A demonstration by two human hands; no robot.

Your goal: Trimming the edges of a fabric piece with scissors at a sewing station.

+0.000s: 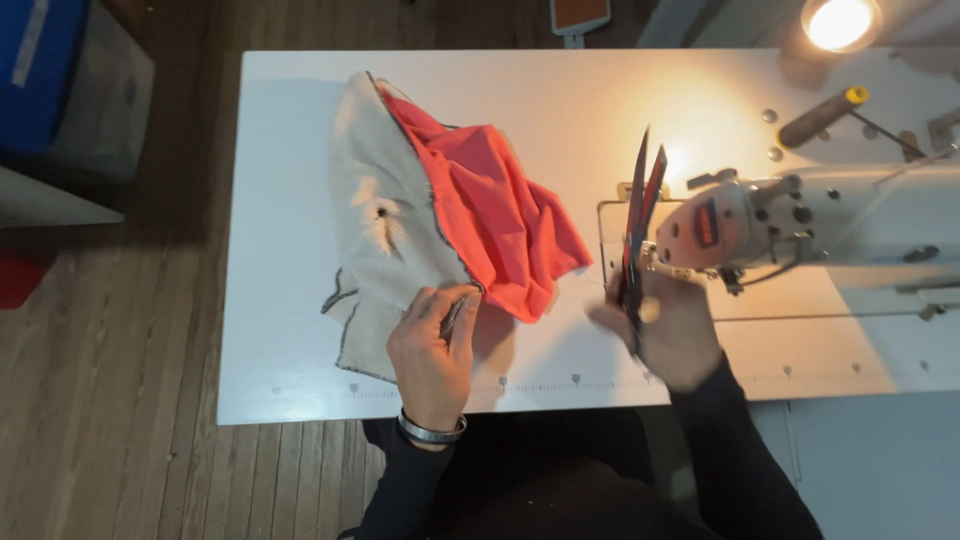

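A garment piece lies on the white table (290, 360): a pale grey fabric (375, 200) with a dark stitched edge, and a coral-red fabric (495, 215) folded out of it. My left hand (435, 345) pinches the grey fabric's edge where it meets the red one. My right hand (665, 335) is closed around the handles of a pair of scissors (640, 215), whose blades are parted and point away from me, just left of the sewing machine head.
A white industrial sewing machine (820, 225) stands on the right of the table with a thread spool (825, 115) behind it. A lit lamp (838, 22) shines at the top right. Wooden floor and a blue box (35, 60) lie to the left.
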